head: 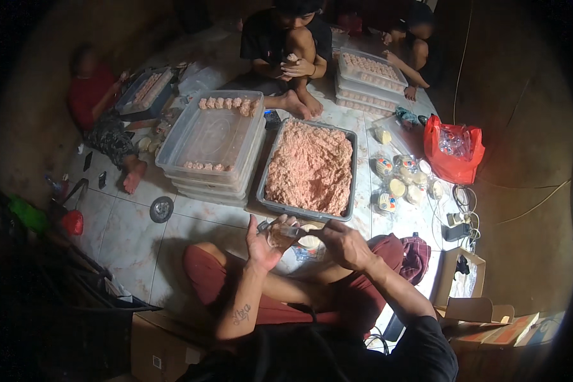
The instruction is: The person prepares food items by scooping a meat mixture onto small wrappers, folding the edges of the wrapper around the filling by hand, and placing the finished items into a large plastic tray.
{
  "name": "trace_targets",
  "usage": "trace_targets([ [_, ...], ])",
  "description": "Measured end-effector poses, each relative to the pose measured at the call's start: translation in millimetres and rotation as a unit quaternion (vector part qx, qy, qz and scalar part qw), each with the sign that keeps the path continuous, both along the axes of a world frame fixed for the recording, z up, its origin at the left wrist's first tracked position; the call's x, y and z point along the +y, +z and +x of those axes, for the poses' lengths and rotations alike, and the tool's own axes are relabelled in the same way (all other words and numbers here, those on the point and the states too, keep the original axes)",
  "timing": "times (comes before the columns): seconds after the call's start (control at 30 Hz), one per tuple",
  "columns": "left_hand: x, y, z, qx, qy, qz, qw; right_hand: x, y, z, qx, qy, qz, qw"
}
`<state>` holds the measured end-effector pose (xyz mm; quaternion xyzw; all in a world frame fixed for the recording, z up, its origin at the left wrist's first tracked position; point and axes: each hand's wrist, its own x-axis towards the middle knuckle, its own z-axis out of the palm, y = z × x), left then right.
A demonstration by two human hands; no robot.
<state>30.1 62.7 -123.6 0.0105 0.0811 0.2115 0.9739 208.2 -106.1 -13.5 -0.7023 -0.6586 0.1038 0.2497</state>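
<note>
My left hand [263,252] is palm up, thumb spread, with what looks like a thin round dough wrapper [278,238] resting on the palm and fingers. My right hand [347,247] grips the dark handle of a flat-bladed spreading tool [293,232]. Its blade lies over the left palm; whether it carries filling is too small to tell. Just beyond both hands stands a grey plastic tub [259,196] full of pink minced meat filling [310,167], hollowed on the near right side. Between my hands, a stack of round wrappers [310,237] sits on the floor beside a plastic packet [306,253].
Left of the tub are stacked clear plastic boxes [164,164]; the top one holds rows of filled dumplings [227,103]. Wrapper packs [396,187], a red plastic bag [453,150] and power cables [458,219] lie right. A person [286,52] sits opposite; others work farther back.
</note>
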Motion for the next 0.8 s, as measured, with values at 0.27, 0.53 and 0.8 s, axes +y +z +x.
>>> trace_targets([
  [0.27, -9.7, 25.3, 10.8, -0.030, -0.054, 0.102, 0.993, -7.1, 2.9, -3.5, 0.055, -0.027, 0.136, 0.989],
  [0.53, -19.5, 19.7, 22.7, 0.031, 0.046, 0.108, 0.993, -15.6, -20.2, -31.7, 0.141, -0.087, 0.116, 0.979],
  [0.8, -20.5, 19.6, 15.5, -0.002, 0.058, 0.066, 0.996, -12.4, -26.9, -61.1, 0.220, -0.152, 0.145, 0.953],
])
